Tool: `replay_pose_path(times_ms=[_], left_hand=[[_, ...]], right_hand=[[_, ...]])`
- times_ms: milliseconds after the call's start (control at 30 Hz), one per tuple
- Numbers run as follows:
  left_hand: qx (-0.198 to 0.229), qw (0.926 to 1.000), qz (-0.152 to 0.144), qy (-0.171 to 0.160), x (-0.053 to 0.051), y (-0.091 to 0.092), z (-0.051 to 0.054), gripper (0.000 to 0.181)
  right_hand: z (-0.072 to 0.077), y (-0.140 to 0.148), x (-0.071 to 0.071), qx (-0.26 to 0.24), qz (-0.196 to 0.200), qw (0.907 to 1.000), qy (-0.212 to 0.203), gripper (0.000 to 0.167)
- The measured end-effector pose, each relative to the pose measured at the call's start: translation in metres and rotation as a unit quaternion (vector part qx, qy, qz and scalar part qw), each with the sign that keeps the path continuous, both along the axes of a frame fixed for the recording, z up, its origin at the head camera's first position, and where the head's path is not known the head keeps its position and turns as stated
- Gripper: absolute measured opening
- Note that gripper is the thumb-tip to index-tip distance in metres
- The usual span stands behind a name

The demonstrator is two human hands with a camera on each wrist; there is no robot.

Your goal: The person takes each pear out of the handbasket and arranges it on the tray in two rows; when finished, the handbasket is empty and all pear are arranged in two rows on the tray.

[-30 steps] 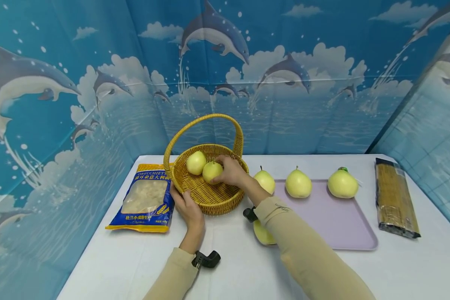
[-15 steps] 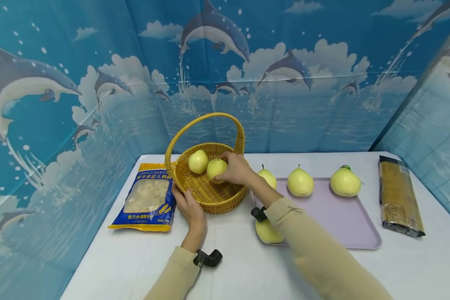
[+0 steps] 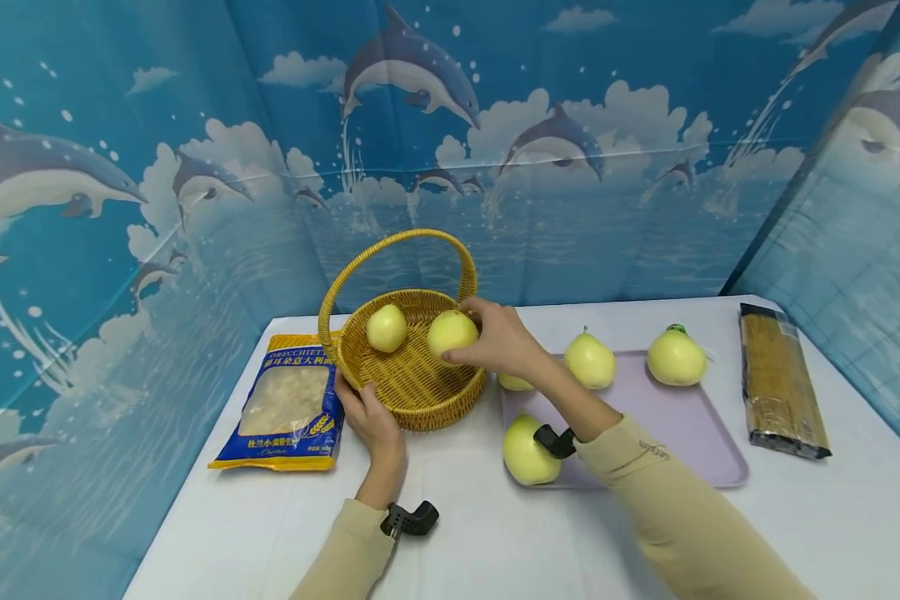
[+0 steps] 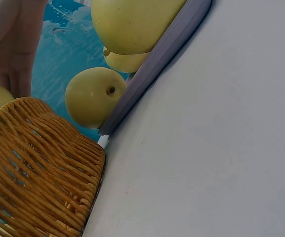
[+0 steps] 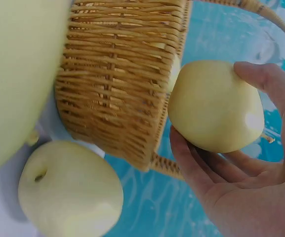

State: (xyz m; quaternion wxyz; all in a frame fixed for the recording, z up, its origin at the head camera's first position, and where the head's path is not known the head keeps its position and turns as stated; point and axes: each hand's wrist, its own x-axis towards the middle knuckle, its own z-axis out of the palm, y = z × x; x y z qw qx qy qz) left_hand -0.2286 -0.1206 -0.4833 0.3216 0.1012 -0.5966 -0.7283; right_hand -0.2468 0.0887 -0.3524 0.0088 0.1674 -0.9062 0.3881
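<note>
A yellow wicker basket (image 3: 435, 414) with a tall hooped handle stands in the middle of the table. My left hand (image 3: 377, 429) holds its front-left wall, thumb near the rim; its other fingers are partly hidden. My right hand (image 3: 504, 340) grips a pale yellow-green pear (image 3: 452, 336) between thumb and fingers over the basket's right part. In the right wrist view the gripped pear (image 5: 216, 106) is just beyond the rim, above the basket opening. Another pear (image 3: 387, 327) lies inside the basket at the left. The left wrist view shows the basket wall (image 4: 38, 168), but not my left hand.
A lilac tray (image 3: 663, 425) on the right bears several pears, including a front-left one (image 3: 531, 450) near my right wrist and one at the back right (image 3: 677, 357). A blue pasta bag (image 3: 288, 404) lies left of the basket; a spaghetti pack (image 3: 783, 379) lies far right.
My right hand has moved to the right with the gripped pear, away from the other pear, toward the basket's right rim. My left hand stays at the basket. The head view has shifted slightly.
</note>
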Motion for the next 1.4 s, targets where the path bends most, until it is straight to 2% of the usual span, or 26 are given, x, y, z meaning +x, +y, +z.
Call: replay_pose_path(times_ms=[300,567,800,900,1100,1400], left_hand=[[-0.017,0.9998,-0.003,0.007,-0.007,0.001,0.005,0.062],[-0.013,0.9999,-0.001,0.005,-0.011,-0.001,0.006,0.064],[-0.013,0.9998,0.014,0.005,-0.011,-0.004,0.006,0.062],[-0.003,1.0000,0.006,0.007,-0.010,-0.005,0.005,0.062],[-0.003,1.0000,-0.002,0.007,-0.007,-0.004,0.002,0.061],[-0.006,0.9999,0.011,-0.005,0.000,-0.001,-0.003,0.059]], right_hand=[[0.005,0.039,0.034,-0.044,-0.018,0.9988,0.011,0.073],[-0.016,0.075,0.064,-0.063,-0.042,0.9971,0.007,0.070],[-0.028,0.092,0.079,-0.072,-0.056,0.9958,0.017,0.067],[-0.033,0.098,0.089,-0.062,-0.059,0.9959,0.029,0.066],[-0.042,0.108,0.112,-0.027,-0.095,0.9937,0.053,0.066],[-0.046,0.131,0.129,0.011,-0.121,0.9921,0.032,0.070]])
